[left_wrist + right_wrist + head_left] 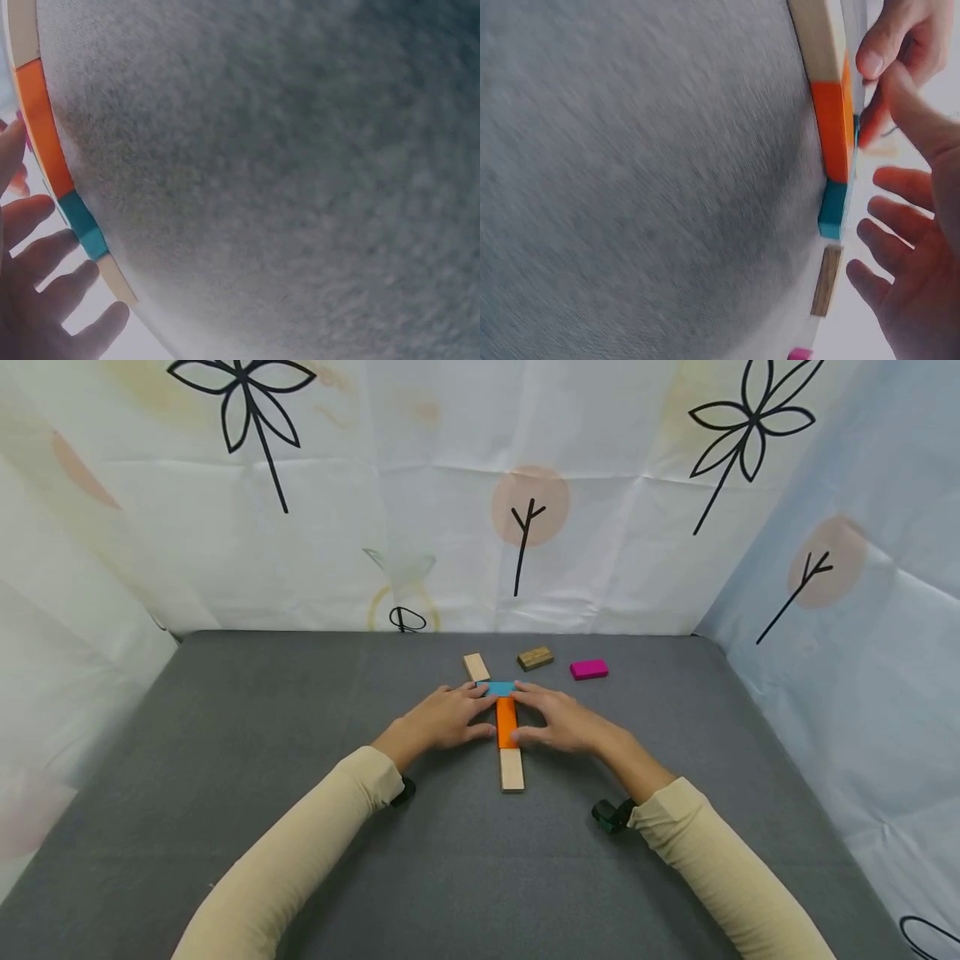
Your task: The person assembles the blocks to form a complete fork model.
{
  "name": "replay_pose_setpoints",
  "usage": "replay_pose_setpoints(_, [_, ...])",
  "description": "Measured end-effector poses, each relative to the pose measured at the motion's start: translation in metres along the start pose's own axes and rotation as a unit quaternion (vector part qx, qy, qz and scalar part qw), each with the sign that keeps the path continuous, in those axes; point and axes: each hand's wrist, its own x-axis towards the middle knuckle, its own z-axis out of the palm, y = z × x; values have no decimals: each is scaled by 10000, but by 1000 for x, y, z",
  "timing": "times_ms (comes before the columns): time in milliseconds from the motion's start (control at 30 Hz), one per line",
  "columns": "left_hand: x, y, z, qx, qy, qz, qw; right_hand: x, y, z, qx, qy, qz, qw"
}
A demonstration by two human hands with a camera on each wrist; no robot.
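Blue block [498, 689] is lying crosswise between my left hand [446, 718] and right hand [564, 721], neither nearer, its long axis running left to right across the orange block's [507, 722] far end. Both hands are flanking it, fingers loosely extended, gripping nothing, probably touching its ends, though contact is unclear.

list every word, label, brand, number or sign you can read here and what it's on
No readable text in any view.
Blue block, orange block, magenta block: no lettering visible on the sides that show.
Backdrop: line-drawn plants and coloured shapes, no words.
Dark object at the right wrist: too small to tell whether it bears any marking.
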Motion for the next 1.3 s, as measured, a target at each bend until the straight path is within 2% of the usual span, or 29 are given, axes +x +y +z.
replay_pose_setpoints(133, [1,2,2,118,17,3,9999,4,11,-4,-74,334,118,9993])
replay_pose_setpoints(333, [4,4,4,364,7,89,9993,16,31,-4,-218,667,592,9958])
replay_pose_setpoints(567, [6,5,4,392,-53,147,9991,26,43,-6,-186,981,1037,9896])
replay_pose_setpoints(867, [6,5,3,440,-7,167,9989,40,44,-12,-8,890,1280,9878])
replay_pose_setpoints(1100, [5,7,2,431,-46,125,9990,48,44,-12,223,835,1183,9892])
replay_pose_setpoints(1300, [4,7,3,377,-59,99,9992,52,45,-8,411,1155,1134,9860])
